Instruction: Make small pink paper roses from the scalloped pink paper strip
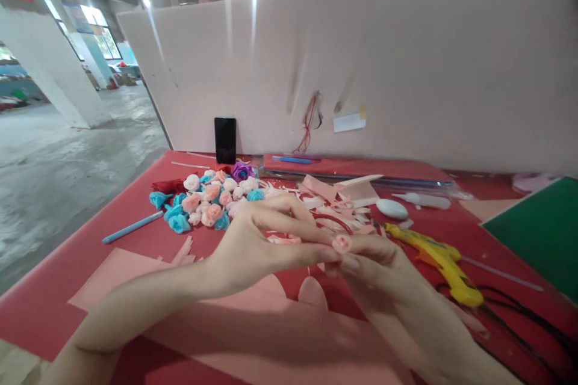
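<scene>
While both hands' fingers pinch the small pink rose (342,243) just left of the yellow glue gun (445,264) (petal-wrapping, apparently), gluing likely comes next.

one view only, from a camera on the person's head. it looks forward and down over the red bench (135,204), close enough that both hands (316,246) fill the lower middle. it faces a pale board (406,72) standing across the far edge of the bench. at the left the open hall floor (54,156) shows.
</scene>
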The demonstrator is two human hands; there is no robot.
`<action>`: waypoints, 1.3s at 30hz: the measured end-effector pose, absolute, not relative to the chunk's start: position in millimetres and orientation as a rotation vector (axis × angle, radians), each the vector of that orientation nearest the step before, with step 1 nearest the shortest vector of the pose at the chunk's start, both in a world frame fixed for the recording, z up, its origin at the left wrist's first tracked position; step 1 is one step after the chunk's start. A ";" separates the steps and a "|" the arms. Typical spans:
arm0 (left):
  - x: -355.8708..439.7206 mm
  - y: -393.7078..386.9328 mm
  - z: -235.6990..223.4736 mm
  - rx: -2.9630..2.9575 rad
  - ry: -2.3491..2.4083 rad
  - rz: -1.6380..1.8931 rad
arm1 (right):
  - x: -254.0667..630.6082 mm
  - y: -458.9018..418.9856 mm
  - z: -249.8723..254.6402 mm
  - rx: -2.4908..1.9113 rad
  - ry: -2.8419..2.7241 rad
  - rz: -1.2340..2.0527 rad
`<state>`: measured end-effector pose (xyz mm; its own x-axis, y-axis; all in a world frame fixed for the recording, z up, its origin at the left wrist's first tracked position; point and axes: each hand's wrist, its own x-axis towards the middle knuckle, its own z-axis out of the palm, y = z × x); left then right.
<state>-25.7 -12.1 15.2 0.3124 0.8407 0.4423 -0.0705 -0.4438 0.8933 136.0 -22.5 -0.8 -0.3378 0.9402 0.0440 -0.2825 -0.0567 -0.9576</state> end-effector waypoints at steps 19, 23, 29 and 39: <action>-23.3 -6.9 8.4 1.693 0.704 1.369 | 134.0 -20.1 -8.6 -0.802 -1.345 1.380; -22.2 -7.1 8.4 1.702 0.714 1.367 | 136.3 -21.4 -10.8 -0.828 -1.393 1.322; -24.9 -3.6 5.7 1.806 0.615 1.368 | 138.1 -18.8 -6.5 -0.783 -1.395 1.454; -31.1 3.2 5.7 1.985 0.535 1.299 | 141.6 0.5 -18.1 -0.630 -1.329 1.841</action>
<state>-31.1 3.2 5.7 0.4128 0.6642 0.6232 -0.0322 -0.6732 0.7388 141.6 0.5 -18.1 -0.5851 0.8099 0.0422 -0.2952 -0.1642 -0.9412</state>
